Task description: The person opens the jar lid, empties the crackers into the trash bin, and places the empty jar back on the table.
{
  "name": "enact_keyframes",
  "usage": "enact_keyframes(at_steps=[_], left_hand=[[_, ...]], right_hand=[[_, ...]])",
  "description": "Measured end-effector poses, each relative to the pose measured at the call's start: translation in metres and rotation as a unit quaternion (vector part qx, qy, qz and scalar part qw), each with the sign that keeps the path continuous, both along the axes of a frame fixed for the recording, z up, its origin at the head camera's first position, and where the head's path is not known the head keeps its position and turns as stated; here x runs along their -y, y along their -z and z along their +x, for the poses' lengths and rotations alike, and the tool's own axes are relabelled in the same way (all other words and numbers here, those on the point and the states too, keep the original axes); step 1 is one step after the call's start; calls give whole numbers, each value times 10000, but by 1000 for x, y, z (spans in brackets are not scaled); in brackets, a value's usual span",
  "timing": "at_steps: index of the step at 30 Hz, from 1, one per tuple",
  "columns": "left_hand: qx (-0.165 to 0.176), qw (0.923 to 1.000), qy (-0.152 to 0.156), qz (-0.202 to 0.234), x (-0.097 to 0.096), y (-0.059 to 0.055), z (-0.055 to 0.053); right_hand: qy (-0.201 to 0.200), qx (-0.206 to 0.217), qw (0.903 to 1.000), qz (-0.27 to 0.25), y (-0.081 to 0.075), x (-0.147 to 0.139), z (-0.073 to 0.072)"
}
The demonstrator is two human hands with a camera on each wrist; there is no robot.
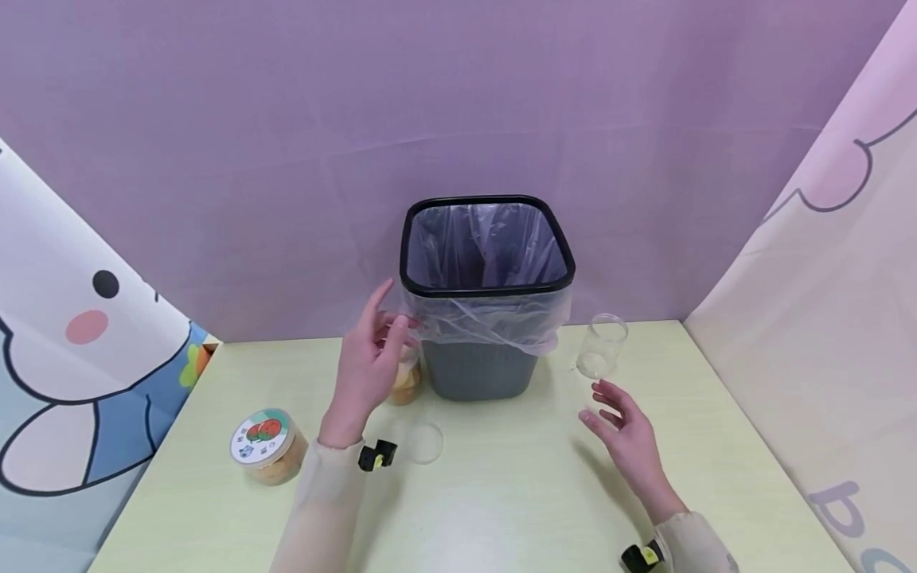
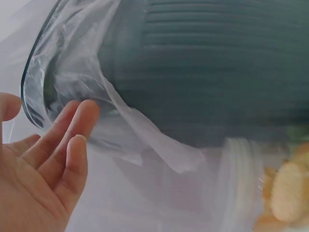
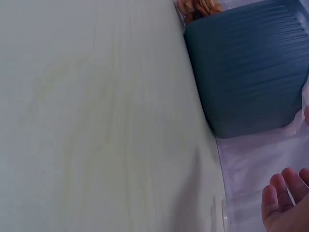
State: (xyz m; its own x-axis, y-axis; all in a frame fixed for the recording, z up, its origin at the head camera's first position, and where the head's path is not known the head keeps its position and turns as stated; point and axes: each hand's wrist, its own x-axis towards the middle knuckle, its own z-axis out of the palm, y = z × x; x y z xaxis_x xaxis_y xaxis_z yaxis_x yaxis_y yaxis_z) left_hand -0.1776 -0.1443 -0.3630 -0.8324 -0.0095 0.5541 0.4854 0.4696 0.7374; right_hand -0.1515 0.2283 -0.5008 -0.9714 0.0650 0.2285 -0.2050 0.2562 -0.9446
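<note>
A dark grey trash bin (image 1: 480, 372) with a black rim stands at the back of the table, lined with a clear plastic bag (image 1: 494, 322) folded over its rim. My left hand (image 1: 365, 366) is raised at the bin's left side, fingers loosely spread by the bag's overhang; the left wrist view shows its fingertips right at the plastic (image 2: 82, 72). Partly hidden below that hand is a clear jar of tan snack pieces (image 1: 406, 382). To the right, my right hand (image 1: 630, 438) hovers with relaxed fingers, holding nothing, just in front of an empty clear jar (image 1: 603, 346).
On the left of the table sits a lidded snack jar (image 1: 268, 447) with a tomato picture on its label. A clear round lid (image 1: 425, 442) lies in front of the bin. A purple cloth (image 1: 286, 159) hangs behind the table, with printed cloths on both sides.
</note>
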Motion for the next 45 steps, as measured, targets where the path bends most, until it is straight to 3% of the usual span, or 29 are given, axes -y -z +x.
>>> enact_keyframes(at_steps=[6,14,18,24,29,39,45], left_hand=[[-254,9994,-208,-64,12,18,1],[-51,9983,-474,-325,29,46,-3],[137,9980,-500,-353,36,61,-8],[627,9963,-443,-376,44,83,-16],[1023,9935,-401,-292,47,99,-22],[1637,9861,-235,163,43,115,-32],[1709,9844,-374,168,41,119,-34]], right_hand=[[-196,-18,9998,47,2,5,4],[-279,-53,9986,435,-9,16,13],[-338,17,9982,493,-12,20,15],[-517,196,9975,451,3,21,15],[-796,73,9960,404,8,25,18],[-1252,-234,9902,581,8,38,29],[-1535,-194,9862,583,10,44,32]])
